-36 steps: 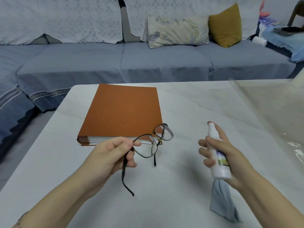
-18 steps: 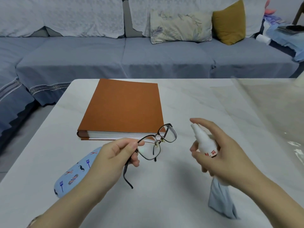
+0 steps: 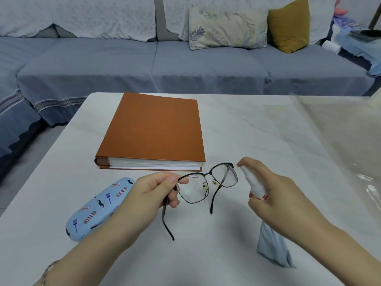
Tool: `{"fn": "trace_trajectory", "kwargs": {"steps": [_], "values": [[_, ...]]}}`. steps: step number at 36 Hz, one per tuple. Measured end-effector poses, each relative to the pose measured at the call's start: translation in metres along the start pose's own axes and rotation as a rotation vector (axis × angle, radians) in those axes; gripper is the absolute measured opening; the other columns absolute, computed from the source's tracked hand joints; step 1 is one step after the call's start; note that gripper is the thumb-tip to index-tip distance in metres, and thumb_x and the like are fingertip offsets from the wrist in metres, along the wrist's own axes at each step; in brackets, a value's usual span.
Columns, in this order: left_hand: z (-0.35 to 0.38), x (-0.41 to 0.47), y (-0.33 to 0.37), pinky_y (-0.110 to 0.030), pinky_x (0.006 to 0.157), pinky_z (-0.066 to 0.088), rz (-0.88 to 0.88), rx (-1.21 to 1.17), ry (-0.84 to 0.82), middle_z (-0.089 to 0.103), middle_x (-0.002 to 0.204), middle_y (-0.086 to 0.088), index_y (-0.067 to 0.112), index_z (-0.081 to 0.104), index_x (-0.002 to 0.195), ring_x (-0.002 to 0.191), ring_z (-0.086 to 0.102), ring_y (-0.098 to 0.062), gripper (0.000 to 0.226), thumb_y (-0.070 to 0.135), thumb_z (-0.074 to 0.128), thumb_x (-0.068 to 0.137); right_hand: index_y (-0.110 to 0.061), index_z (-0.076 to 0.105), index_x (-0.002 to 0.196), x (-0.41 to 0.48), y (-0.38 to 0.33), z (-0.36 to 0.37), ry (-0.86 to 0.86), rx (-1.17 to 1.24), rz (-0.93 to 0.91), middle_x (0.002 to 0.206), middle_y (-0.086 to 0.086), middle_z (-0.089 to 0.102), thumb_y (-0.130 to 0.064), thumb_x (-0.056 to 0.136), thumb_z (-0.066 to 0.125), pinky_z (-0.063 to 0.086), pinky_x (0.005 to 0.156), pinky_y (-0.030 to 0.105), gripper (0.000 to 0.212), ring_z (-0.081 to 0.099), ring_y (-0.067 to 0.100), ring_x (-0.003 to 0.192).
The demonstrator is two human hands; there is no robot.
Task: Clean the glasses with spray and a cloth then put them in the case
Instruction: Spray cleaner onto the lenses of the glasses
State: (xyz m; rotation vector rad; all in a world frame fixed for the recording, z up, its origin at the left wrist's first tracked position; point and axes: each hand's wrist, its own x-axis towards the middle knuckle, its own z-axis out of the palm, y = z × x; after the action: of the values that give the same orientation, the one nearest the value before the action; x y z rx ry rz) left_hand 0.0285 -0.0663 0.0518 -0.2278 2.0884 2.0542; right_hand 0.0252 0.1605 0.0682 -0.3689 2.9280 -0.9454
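Observation:
My left hand [image 3: 152, 195] pinches the black-framed glasses [image 3: 207, 185] by their left corner, lenses held above the white table [image 3: 237, 137] with both temples hanging down. My right hand [image 3: 276, 197] grips a small white spray bottle [image 3: 254, 183], index finger resting on its top, nozzle a few centimetres from the right lens. A grey-blue cloth [image 3: 272, 248] hangs from under the same hand onto the table. The light blue glasses case [image 3: 99, 209], printed with moustaches and barber poles, lies shut on the table beside my left forearm.
A thick orange-brown album [image 3: 156, 131] lies flat just beyond the glasses. A clear plastic sheet [image 3: 338, 141] covers the table's right side. Behind the table runs a grey-blue sofa [image 3: 165, 65] with a patterned cushion [image 3: 226, 29] and a mustard cushion [image 3: 288, 23].
The right hand brought the spray bottle left and up, tilting its nozzle toward the right lens. The glasses rose and turned slightly to face it. The case came into view.

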Motion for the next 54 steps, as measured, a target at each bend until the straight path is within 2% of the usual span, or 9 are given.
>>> {"fn": "trace_trajectory", "kwargs": {"steps": [5,8,16,22,35,38,41,49,54], "values": [[0.002,0.001,-0.002,-0.026,0.072,0.051,-0.030,-0.015,-0.006,0.048,0.048,0.007,0.011,0.070,0.085,0.048,0.050,-0.009,0.031,0.015,0.040,0.094,-0.058,0.032,0.115,0.000,0.000,-0.004,0.008,0.016,0.022,0.074,0.001,0.062,-0.005,0.073,0.049,0.045,0.067,0.026,0.070,0.054,0.015,0.071],[0.002,0.001,-0.002,-0.023,0.071,0.052,-0.033,-0.003,-0.020,0.048,0.048,0.007,0.012,0.070,0.084,0.049,0.050,-0.008,0.032,0.015,0.040,0.094,-0.068,0.030,0.103,-0.001,-0.001,-0.006,0.014,0.056,-0.001,0.073,0.002,0.062,-0.004,0.072,0.050,0.042,0.064,0.024,0.074,0.051,0.014,0.072],[0.003,-0.001,-0.001,-0.021,0.072,0.053,-0.029,0.019,-0.033,0.048,0.049,0.008,0.013,0.070,0.087,0.051,0.051,-0.009,0.031,0.016,0.040,0.094,-0.067,0.030,0.091,-0.005,-0.003,-0.001,0.016,0.074,0.014,0.072,0.004,0.062,-0.003,0.071,0.048,0.042,0.060,0.025,0.070,0.049,0.014,0.069],[0.003,-0.002,-0.001,-0.024,0.074,0.053,-0.006,0.037,-0.039,0.051,0.048,0.008,0.014,0.070,0.087,0.051,0.052,-0.007,0.030,0.015,0.040,0.093,-0.071,0.033,0.098,-0.012,-0.010,-0.013,0.002,0.112,0.088,0.074,0.006,0.066,-0.004,0.071,0.051,0.048,0.057,0.031,0.075,0.054,0.019,0.056],[0.011,0.000,-0.002,-0.020,0.067,0.053,0.020,0.035,-0.046,0.052,0.047,0.009,0.004,0.069,0.092,0.048,0.052,-0.006,0.028,0.014,0.043,0.093,-0.071,0.027,0.094,-0.019,-0.052,0.010,-0.147,0.075,0.049,0.082,-0.009,0.058,-0.013,0.072,0.040,0.050,0.076,0.048,0.063,0.052,0.022,0.072],[0.010,0.001,-0.001,-0.019,0.067,0.053,0.017,0.046,-0.048,0.055,0.047,0.010,-0.001,0.068,0.092,0.048,0.052,-0.005,0.030,0.015,0.042,0.093,-0.071,0.029,0.100,-0.020,-0.051,0.007,-0.147,0.103,0.055,0.084,-0.003,0.060,-0.013,0.072,0.044,0.051,0.072,0.042,0.067,0.055,0.024,0.070],[0.009,0.001,0.000,-0.019,0.067,0.053,0.012,0.046,-0.056,0.058,0.048,0.010,-0.004,0.066,0.094,0.048,0.052,-0.004,0.031,0.015,0.042,0.093,-0.071,0.031,0.101,-0.019,-0.048,0.004,-0.138,0.156,0.042,0.083,0.000,0.061,-0.009,0.073,0.047,0.048,0.056,0.030,0.070,0.054,0.019,0.062],[0.010,0.001,-0.002,-0.018,0.067,0.052,-0.007,0.044,-0.046,0.053,0.048,0.009,0.005,0.070,0.094,0.049,0.053,-0.005,0.028,0.016,0.044,0.092,-0.067,0.037,0.099,-0.021,-0.039,0.005,-0.142,0.195,0.051,0.083,0.005,0.061,-0.008,0.073,0.048,0.049,0.058,0.034,0.066,0.053,0.026,0.064],[0.007,-0.001,-0.001,-0.028,0.083,0.050,0.022,0.068,-0.083,0.052,0.052,0.011,0.018,0.071,0.091,0.053,0.052,-0.005,0.026,0.020,0.045,0.092,-0.067,0.039,0.097,-0.020,-0.026,-0.003,-0.053,0.203,0.083,0.078,-0.003,0.064,-0.001,0.070,0.051,0.050,0.053,0.032,0.072,0.050,0.016,0.047]]}}
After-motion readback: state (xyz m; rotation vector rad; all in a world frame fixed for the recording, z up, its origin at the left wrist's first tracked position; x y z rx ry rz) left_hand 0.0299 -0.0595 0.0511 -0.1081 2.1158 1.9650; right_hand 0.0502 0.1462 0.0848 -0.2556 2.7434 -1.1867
